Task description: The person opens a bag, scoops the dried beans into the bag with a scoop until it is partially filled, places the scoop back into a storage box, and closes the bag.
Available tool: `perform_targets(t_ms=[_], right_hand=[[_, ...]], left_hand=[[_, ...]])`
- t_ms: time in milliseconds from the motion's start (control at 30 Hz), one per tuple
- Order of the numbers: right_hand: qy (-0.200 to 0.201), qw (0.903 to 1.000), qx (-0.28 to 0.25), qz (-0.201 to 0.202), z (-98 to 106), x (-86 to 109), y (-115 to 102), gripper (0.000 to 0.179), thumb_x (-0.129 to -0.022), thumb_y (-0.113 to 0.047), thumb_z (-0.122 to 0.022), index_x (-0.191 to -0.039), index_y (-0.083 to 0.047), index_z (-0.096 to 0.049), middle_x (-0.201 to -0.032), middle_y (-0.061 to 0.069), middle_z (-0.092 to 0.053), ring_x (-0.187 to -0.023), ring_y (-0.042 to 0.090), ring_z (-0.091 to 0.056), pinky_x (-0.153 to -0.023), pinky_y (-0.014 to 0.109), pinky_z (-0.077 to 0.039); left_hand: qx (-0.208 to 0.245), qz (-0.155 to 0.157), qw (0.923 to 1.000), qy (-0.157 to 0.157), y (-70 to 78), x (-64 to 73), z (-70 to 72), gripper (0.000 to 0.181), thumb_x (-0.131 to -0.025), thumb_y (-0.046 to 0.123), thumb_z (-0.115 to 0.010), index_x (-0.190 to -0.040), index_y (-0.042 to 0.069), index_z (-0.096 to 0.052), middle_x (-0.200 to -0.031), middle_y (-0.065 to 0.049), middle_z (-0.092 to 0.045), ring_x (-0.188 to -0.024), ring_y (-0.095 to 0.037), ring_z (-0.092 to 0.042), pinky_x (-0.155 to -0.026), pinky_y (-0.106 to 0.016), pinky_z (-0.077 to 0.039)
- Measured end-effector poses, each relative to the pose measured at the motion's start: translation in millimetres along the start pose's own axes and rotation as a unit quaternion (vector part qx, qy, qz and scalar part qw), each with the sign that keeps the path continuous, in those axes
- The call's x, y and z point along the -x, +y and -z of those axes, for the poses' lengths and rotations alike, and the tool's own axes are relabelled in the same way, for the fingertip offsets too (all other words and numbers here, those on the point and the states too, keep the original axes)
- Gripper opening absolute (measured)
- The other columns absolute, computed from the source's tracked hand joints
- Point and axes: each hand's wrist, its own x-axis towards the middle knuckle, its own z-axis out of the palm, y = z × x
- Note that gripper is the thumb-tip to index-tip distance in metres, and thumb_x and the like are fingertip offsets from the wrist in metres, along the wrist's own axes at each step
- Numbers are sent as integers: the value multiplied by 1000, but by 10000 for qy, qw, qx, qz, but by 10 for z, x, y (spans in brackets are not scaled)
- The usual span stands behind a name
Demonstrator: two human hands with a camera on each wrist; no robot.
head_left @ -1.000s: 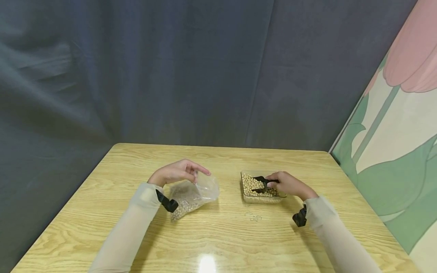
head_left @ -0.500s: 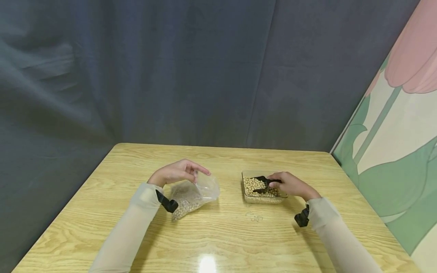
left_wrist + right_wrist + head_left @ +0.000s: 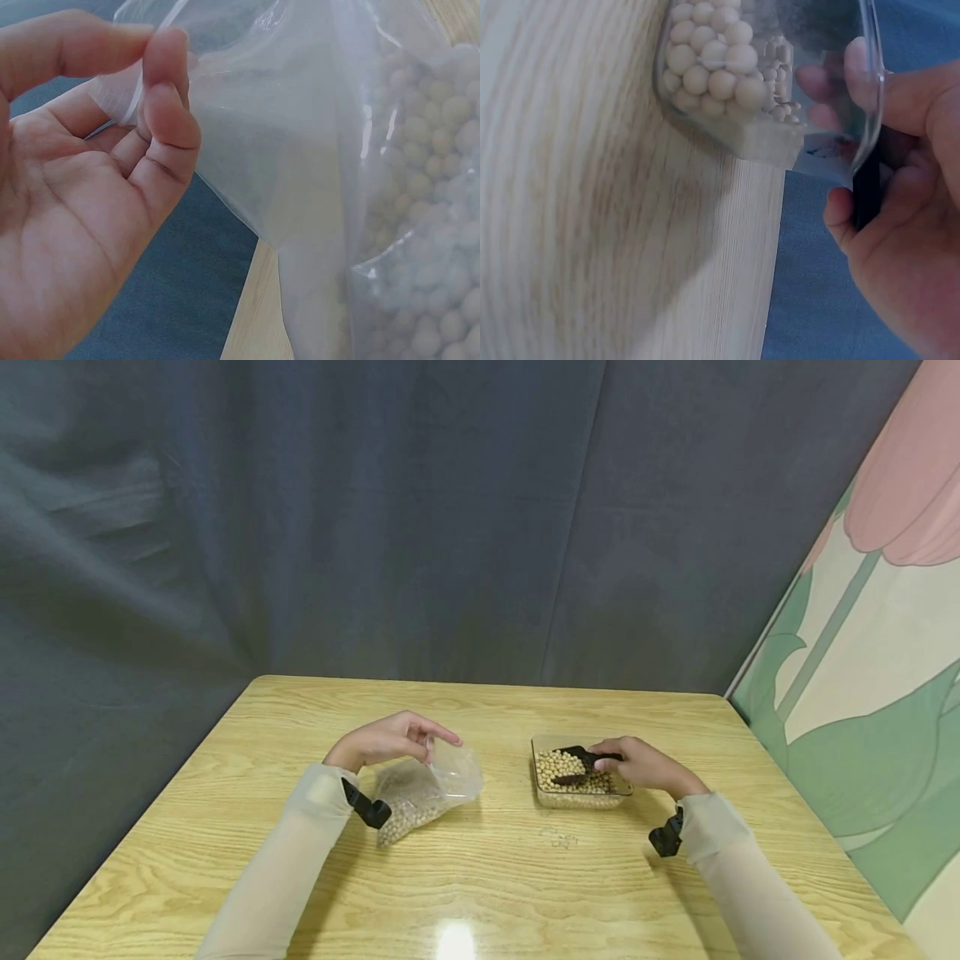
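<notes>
My left hand (image 3: 382,739) pinches the upper edge of a clear zip bag (image 3: 408,793) between thumb and fingers. The bag lies slumped on the table, its lower part filled with round beige beans. In the left wrist view the bag's zip strip (image 3: 139,90) runs through the pinching fingers. On the right, my right hand (image 3: 645,767) grips the handle of a black scoop (image 3: 576,752). The scoop's bowl sits among beige beans (image 3: 555,767) in a clear rectangular container (image 3: 577,802). In the right wrist view the scoop's handle (image 3: 866,187) shows partly behind the fingers.
Several small, thin, clear loops (image 3: 558,839) lie on the wooden table (image 3: 480,885) in front of the container. A dark curtain (image 3: 420,527) hangs behind the table, and a wall with a painted flower (image 3: 862,710) stands at the right.
My right hand has shifted slightly to the right with the scoop, which stays in the beans. The left hand and the bag hold still.
</notes>
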Motion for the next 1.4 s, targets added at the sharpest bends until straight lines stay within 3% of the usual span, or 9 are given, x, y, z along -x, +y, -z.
perform_targets(t_ms=[600,1400], right_hand=[[-26,9997,-215,-138,19,23,2,41,-99,-14,-49,-134,8,-51,-138,32,-46,-119,45,-53,-94,53,-46],[91,9995,-289,110,15,49,80,42,-100,-15,-48,-135,9,-49,-138,33,-46,-121,46,-51,-96,56,-44]], left_hand=[[56,16,10000,-13,-4,7,4,45,-88,-7,-52,-133,-11,-50,-76,1,-62,-69,-7,-56,-80,-26,-51],[94,19,9999,-83,-2,-8,7,44,-89,-6,-53,-132,-12,-50,-75,2,-61,-69,-8,-54,-77,-29,-51]])
